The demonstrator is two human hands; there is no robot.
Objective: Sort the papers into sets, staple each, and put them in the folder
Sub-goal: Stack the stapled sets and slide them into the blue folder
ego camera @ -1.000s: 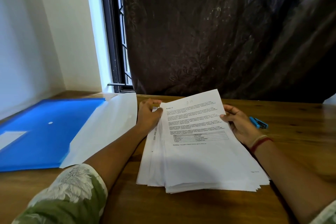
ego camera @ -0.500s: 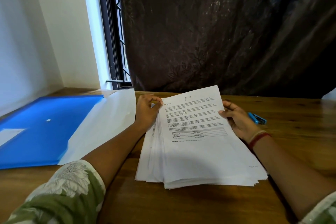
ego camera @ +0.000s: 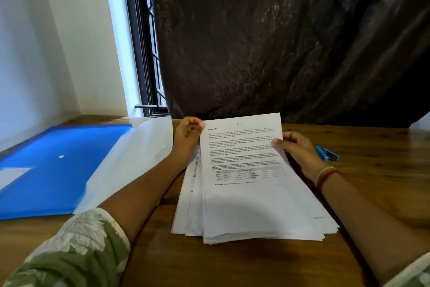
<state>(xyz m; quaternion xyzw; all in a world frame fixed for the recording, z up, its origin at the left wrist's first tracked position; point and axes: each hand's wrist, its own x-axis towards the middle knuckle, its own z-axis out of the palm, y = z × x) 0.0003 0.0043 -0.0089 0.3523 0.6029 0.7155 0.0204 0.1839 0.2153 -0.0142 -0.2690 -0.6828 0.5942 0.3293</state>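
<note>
- A brown wooden table [ego camera: 377,198] is filling the lower half of the head view and running up to the back of the room.
- A dark, shiny curtain [ego camera: 279,42] is hanging behind the table from 12 to 3 o'clock. A black window frame [ego camera: 144,54] is standing at 11 o'clock, and a pale wall [ego camera: 35,42] is taking up the 9 to 10 o'clock side.
- The stack of papers [ego camera: 256,214] is lying on the table at the centre, its sheets fanning out slightly along the left edge.
- The left hand [ego camera: 187,137] is pinching the far left corner of the top sheet [ego camera: 242,147], and the right hand [ego camera: 300,151] is gripping its right edge, thumb on the printed face. The far end of the sheet is lifting off the stack.
- The blue folder [ego camera: 46,182] is lying flat at 9 o'clock from the stack, well apart from it. A white flap [ego camera: 125,165] is lying between the two; whether it is a flap of the folder or a loose sheet is hard to tell.
- The blue stapler [ego camera: 327,154] is resting at 3 o'clock, just beyond the right hand, which is partly hiding it.
- The fingers of the right hand are hiding behind the sheet.
- The print is showing a heading, paragraphs and a small table, but is too small to read.
- The frame is cutting off a green floral sleeve [ego camera: 76,247] at 7 o'clock and the folder's left side.
- Cream and red bands [ego camera: 325,176] are circling the right wrist.
</note>
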